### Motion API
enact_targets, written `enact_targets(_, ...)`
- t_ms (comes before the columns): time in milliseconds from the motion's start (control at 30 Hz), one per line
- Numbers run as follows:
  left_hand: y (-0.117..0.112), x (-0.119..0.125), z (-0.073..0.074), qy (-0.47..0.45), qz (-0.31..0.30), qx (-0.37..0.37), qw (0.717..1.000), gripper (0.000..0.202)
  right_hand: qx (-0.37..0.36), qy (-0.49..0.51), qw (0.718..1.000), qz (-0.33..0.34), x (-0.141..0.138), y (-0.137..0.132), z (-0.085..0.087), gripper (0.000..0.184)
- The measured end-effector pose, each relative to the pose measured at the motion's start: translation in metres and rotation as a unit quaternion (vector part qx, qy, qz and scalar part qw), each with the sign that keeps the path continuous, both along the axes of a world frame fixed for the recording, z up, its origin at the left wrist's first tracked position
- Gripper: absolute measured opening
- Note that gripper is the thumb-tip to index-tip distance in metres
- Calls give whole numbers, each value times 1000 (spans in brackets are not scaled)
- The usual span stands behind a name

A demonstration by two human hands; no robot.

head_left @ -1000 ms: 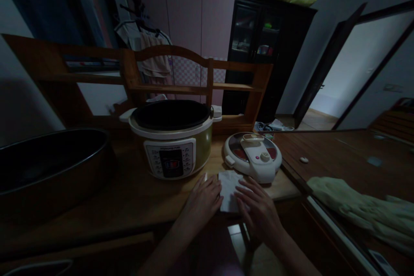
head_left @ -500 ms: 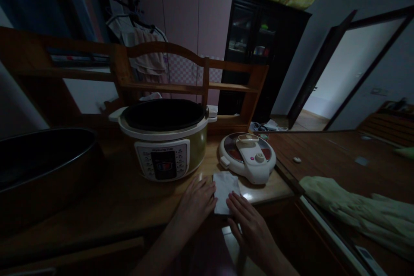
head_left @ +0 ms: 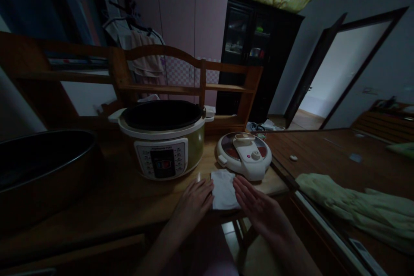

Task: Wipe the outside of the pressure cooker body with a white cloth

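A folded white cloth or paper towel (head_left: pixel 224 190) lies flat near the front edge of the wooden desk (head_left: pixel 136 207). My left hand (head_left: pixel 195 202) rests palm down at its left side, fingers stretched out and touching the edge. At the right side is my right hand (head_left: pixel 258 208), turned so the palm shows, with straight fingers against or just over the cloth's edge. Behind the cloth sits a round white cooker lid (head_left: pixel 247 159) with a handle and knob. The green and white electric cooker (head_left: pixel 196 148) stands behind my left hand, its top uncovered and dark inside.
A large dark pot (head_left: pixel 64 170) takes up the left of the desk. Wooden shelving (head_left: pixel 161 89) rises along the back. To the right, a lower brown surface (head_left: pixel 310 146) bears a crumpled pale green cloth (head_left: pixel 343 198) and a small white round object (head_left: pixel 293 158).
My right hand has rolled from palm down on the cloth to palm showing at its right edge. My left hand stays at the left edge. The view has shifted slightly.
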State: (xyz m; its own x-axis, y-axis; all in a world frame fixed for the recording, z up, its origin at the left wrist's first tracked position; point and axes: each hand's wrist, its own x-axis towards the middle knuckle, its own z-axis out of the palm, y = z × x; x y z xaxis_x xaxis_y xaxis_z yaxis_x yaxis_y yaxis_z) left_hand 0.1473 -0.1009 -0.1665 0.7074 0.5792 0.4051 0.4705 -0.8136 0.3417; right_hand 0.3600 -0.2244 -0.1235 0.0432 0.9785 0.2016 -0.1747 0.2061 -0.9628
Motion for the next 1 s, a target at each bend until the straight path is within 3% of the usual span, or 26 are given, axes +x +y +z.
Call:
enact_targets(100, -2, -3, 0, 14, -6, -2, 1000, 46, 9, -34, 999, -10, -12, -2, -1, 43)
enact_targets(200, -3, -8, 2, 43, -45, -13, 998, 83, 49, -209, 974, -68, -19, 1, -10, 37)
enact_targets(267, -1, -10, 0, 50, -66, -16, 996, 96, 103, -388, 910, -107, -22, 7, -20, 35)
enact_targets(367, 3, -14, -5, 42, -78, -24, 996, 94, 173, -574, 791, -121, -23, 20, -36, 45)
enact_targets(400, 5, -16, -6, 41, -82, -32, 995, 95, 181, -603, 768, -117, -23, 23, -40, 47)
enact_targets(467, 7, -22, -7, 39, -90, -55, 994, 99, 184, -627, 749, -110, -21, 26, -42, 42)
enact_targets(533, 8, -28, -5, 31, -96, -80, 992, 101, 176, -618, 759, -101, -16, 26, -40, 31)
enact_targets(633, 7, -33, 2, 6, -92, -96, 991, 91, 151, -568, 804, -91, -6, 22, -40, 30)
enact_targets(733, 4, -24, 8, -24, -85, -103, 991, 79, 110, -506, 848, -108, -1, 22, -44, 33)
enact_targets(800, 2, -12, 9, -48, -93, -117, 988, 67, 84, -482, 862, -134, -4, 24, -41, 29)
enact_targets(900, 1, 5, 8, -101, -87, -150, 980, 28, 65, -449, 878, -150, -17, 21, -14, 25)
enact_targets(1000, 3, 11, 6, -155, -60, -196, 966, 21, 45, -340, 929, -139, -36, 0, 31, 25)
